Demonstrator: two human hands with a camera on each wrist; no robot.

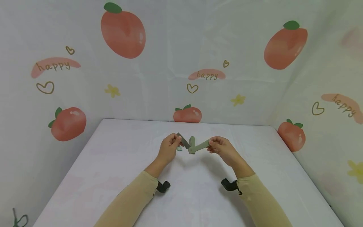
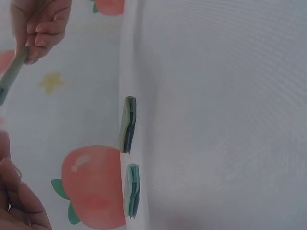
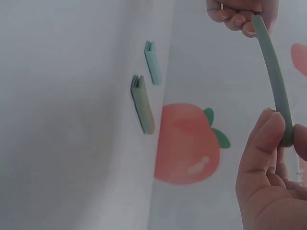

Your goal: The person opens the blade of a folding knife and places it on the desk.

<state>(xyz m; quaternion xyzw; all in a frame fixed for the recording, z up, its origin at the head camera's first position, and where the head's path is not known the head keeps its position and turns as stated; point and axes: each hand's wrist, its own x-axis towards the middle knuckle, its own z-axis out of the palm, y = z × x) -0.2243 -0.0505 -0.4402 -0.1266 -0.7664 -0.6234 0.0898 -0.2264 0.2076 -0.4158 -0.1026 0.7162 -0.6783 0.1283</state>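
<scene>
Both hands hold a green hinged piece, two slim arms spread in a V in the head view. My left hand pinches the end of its darker arm between thumb and fingers. The tip of the lighter arm is gripped by my right hand. From the right wrist, the piece looks like a long narrow strip running between the two hands. An olive-green folded piece and a teal one lie on the table. In the head view, the teal piece is partly hidden by my left hand.
A white-covered table reaches back to a cloth backdrop printed with red fruit, hearts and the word happy. Black devices are strapped at both sleeve cuffs, over the table.
</scene>
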